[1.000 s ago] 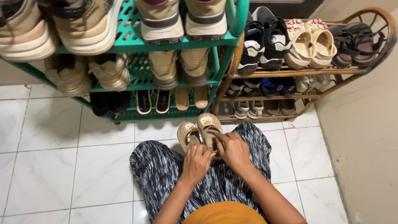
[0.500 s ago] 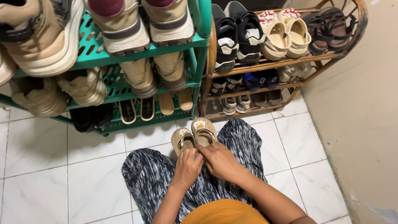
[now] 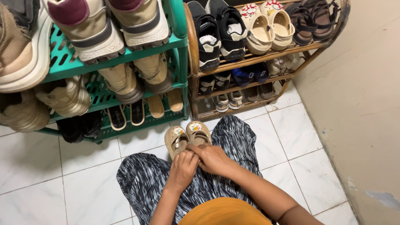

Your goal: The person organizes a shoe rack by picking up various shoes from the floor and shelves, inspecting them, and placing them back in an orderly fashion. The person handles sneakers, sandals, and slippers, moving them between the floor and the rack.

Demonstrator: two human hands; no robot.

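A pair of small beige clogs (image 3: 186,136) with little round charms on the toes stands side by side on the white floor between my knees, toes pointing at the racks. My left hand (image 3: 182,170) has its fingers curled on the heel of the left clog. My right hand (image 3: 213,159) lies across the heel of the right clog, fingers closed on it. Both hands touch each other over the heels, which they hide. My legs in black-and-white patterned trousers (image 3: 146,177) frame the clogs.
A green plastic shoe rack (image 3: 178,62) with tan sneakers and boots stands ahead left. A wooden rack (image 3: 266,56) with sandals, black sneakers and cream clogs stands ahead right. A beige wall (image 3: 362,104) runs along the right. White marble tiles (image 3: 37,166) cover the floor.
The view has shifted right and tilted, so the racks sit further left. My hands stay on the clogs' heels; the clogs have drifted slightly left in the picture.
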